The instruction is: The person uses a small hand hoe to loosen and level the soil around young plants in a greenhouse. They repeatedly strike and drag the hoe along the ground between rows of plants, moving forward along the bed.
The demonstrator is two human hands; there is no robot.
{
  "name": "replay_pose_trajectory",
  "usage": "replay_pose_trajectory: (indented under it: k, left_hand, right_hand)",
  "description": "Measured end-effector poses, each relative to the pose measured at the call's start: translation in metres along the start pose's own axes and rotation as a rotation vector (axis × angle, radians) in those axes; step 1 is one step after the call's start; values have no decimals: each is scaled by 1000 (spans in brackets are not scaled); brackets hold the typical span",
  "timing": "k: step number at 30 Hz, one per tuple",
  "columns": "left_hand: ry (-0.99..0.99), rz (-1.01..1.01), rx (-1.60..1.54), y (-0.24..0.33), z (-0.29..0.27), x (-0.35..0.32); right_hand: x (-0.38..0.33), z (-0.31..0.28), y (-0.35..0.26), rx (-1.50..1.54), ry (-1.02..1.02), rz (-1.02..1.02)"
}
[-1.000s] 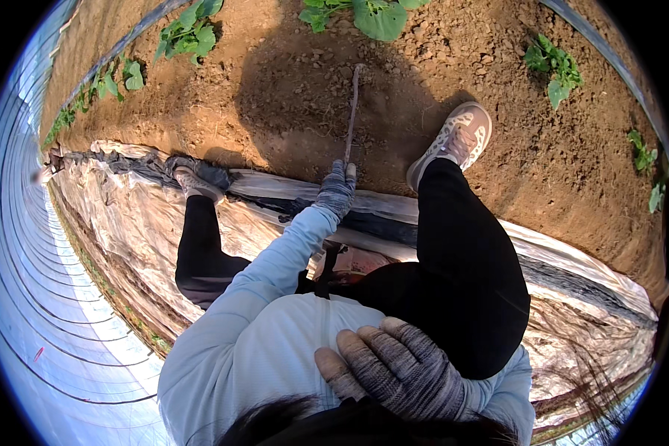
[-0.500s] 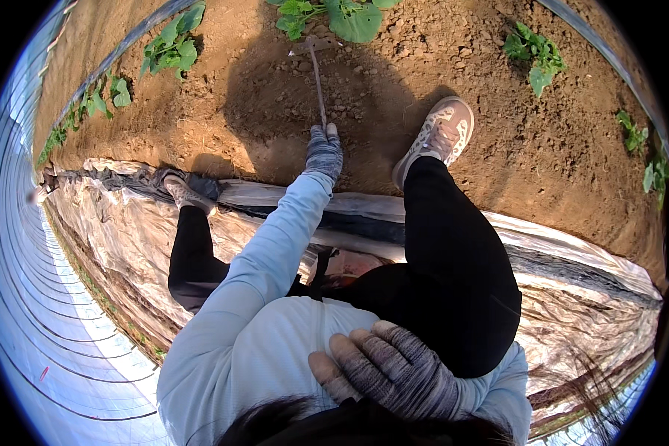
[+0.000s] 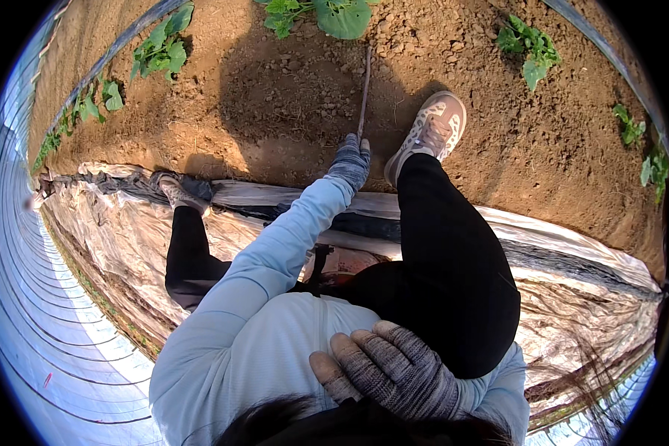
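Overhead, the gloved left hand (image 3: 349, 160) is clenched around a thin stick (image 3: 364, 89) that runs toward twelve o'clock over bare brown soil (image 3: 275, 97). At six o'clock, the gloved right hand (image 3: 394, 368) lies flat, fingers spread, on the pale blue shirt (image 3: 253, 357).

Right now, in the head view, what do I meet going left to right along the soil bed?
Small leafy plants → big-leaved plant → thin stick held in the gloved left hand → tan shoe → leafy plant → small plants at the right rim.
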State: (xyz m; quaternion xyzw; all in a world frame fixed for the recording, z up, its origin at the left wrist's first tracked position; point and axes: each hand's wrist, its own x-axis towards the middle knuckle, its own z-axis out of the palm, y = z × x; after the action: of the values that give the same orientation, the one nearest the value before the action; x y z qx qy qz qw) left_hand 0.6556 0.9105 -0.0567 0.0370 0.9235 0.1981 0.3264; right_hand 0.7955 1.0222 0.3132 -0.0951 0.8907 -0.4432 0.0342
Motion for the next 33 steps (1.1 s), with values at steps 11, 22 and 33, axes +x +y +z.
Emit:
replay_pose_trajectory:
  k: [11, 22, 33]
  left_hand:
    - [-64, 4, 33, -29, -2, -66]
    - [-32, 37, -77, -39, -26, -62]
    - [-30, 129, 172, 87, -18, 39]
  right_hand:
    - [-3, 9, 4, -8, 69, -101]
    - [-3, -1, 0, -45, -39, -16]
    - [-1, -3, 2, -76, -27, 45]
